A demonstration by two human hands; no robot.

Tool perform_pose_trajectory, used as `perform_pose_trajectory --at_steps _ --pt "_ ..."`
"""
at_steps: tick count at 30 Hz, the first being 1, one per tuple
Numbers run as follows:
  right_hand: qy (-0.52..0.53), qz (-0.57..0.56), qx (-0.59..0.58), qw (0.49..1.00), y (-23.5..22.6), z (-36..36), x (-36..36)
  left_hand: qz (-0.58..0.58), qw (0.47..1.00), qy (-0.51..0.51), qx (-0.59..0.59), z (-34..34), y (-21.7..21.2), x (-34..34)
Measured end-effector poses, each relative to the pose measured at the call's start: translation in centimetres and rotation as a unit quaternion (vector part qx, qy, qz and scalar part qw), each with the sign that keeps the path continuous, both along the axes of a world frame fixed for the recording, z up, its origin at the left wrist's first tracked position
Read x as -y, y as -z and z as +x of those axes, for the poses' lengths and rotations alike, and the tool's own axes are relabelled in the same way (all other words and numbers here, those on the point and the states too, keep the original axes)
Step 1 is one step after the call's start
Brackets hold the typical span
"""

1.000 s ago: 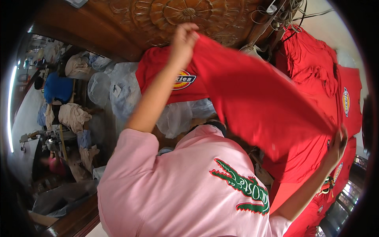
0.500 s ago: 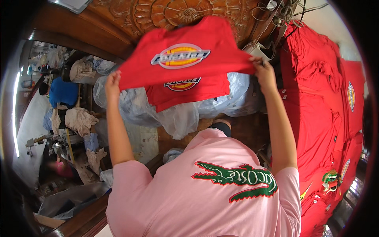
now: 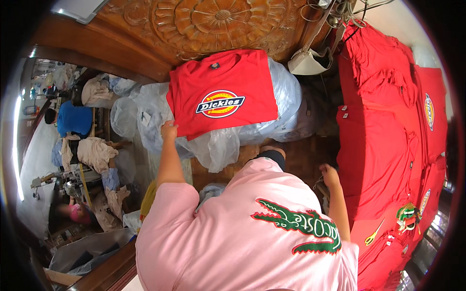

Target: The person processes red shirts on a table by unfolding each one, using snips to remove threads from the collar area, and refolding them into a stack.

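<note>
A folded red T-shirt (image 3: pixel 194 80) with a printed oval emblem on its chest lies flat, neckline away from me, on red cloth and plastic-wrapped bundles. At its near left corner my left hand (image 3: pixel 169 130) is closed, pinching the edge. My right hand (image 3: pixel 330 175) is off the shirt, lower and to the right, with curled fingers and nothing visible in them. It hangs beside the large pile of red garments (image 3: pixel 376 140), not touching the T-shirt. Clear and pale blue plastic (image 3: pixel 218 145) bulges out under and around the shirt.
A carved wooden panel (image 3: pixel 223 34) rises behind the shirt. Yellow-handled scissors (image 3: pixel 373 237) rest on the red pile. A white bag (image 3: pixel 310 63) hangs near cords at the upper right. Far left, a person in blue (image 3: pixel 74 119) is near heaps of cloth.
The T-shirt, held up and stretched between both hands before, has come down flat onto the stack. My right hand has let go and moved down to the right; my left stays at the corner.
</note>
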State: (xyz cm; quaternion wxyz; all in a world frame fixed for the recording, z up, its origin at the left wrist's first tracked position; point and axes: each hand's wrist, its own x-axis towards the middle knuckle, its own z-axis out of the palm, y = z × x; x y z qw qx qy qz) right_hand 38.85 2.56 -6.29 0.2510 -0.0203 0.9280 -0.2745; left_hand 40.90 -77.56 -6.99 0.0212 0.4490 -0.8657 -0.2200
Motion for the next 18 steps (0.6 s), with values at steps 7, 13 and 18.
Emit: perform_pose_trajectory --at_steps 7,13,18 --pt "0.299 -0.05 0.082 0.949 2.1 18.0 -5.7 0.049 0.979 0.196 -0.001 -15.0 1.5 -10.3" --pt "0.517 -0.178 0.046 0.836 -2.3 22.2 -2.1 -0.025 0.951 0.246 0.186 -22.7 0.5 -26.9" --pt "0.653 -0.226 -0.196 0.696 -6.9 21.7 -7.0 0.028 0.911 0.397 0.107 -26.8 1.8 -38.8"
